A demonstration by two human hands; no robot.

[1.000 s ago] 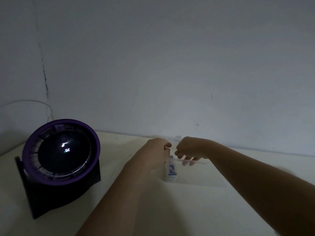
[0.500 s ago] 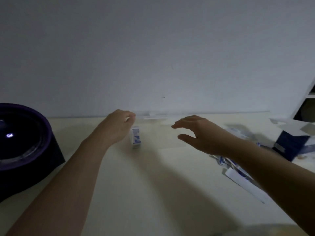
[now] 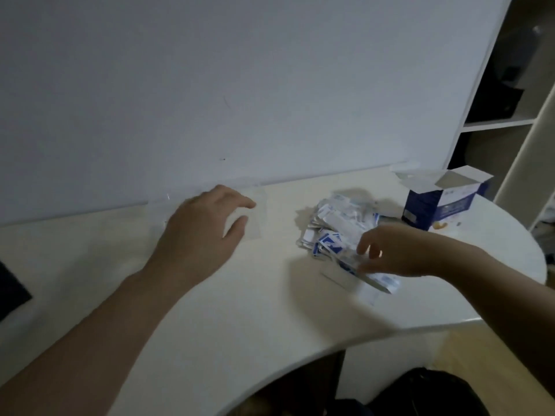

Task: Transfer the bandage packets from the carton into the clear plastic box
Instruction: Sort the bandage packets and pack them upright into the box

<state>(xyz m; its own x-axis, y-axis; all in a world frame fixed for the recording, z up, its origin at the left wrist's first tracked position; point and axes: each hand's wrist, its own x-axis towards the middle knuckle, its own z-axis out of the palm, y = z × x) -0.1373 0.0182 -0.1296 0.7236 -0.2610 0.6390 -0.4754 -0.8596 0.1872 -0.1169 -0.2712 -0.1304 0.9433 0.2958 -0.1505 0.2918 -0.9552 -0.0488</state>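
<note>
A heap of white-and-blue bandage packets (image 3: 336, 223) lies on the white table (image 3: 210, 310), right of centre. My right hand (image 3: 396, 253) is at the heap's near edge, fingertips touching the packets and thumb held apart above them. The open blue-and-white carton (image 3: 441, 202) stands behind the heap at the far right, flaps up. The clear plastic box (image 3: 258, 211) is faint against the wall, left of the heap. My left hand (image 3: 201, 232) hovers over or rests on it with fingers spread and relaxed; it hides most of the box.
The wall runs close behind the box. The table's curved edge (image 3: 450, 324) falls away at front right. A white shelf unit (image 3: 495, 124) stands at the right. A dark object's corner (image 3: 12, 289) shows at the left edge; a dark bag (image 3: 420, 391) sits below.
The view has swung right, bringing the heap and carton in. My right hand left the box and went right to the packets. My left hand opened from a closed grip at the box.
</note>
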